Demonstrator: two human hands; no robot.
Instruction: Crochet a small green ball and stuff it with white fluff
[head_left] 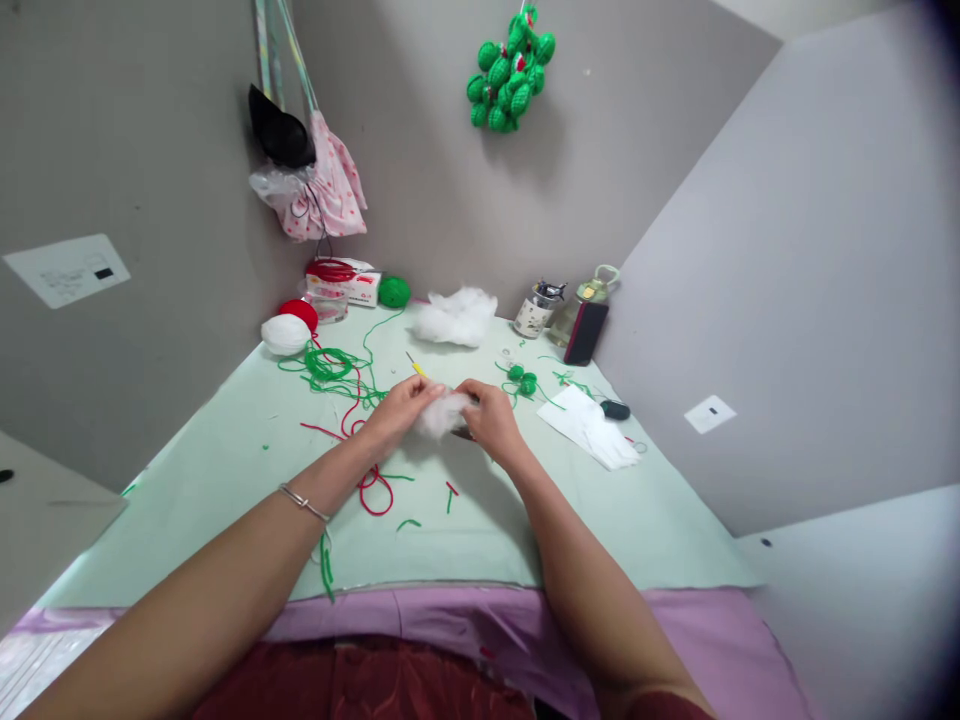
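Between both hands, a little above the table, is a loose tuft of white stuffing fibre. My left hand pinches its left side with thumb and fingers. On the other side my right hand grips the tuft's right edge, its fingers curled inward. Something dark shows under the right hand, too hidden to name. Just beyond the left fingers lies a crochet hook with a yellow handle. A larger heap of white stuffing rests at the back of the table.
Green yarn and red yarn trail over the left side near white, red and green balls. Small green crocheted pieces, white paper, a phone, a bottle and a pen cup stand or lie right.
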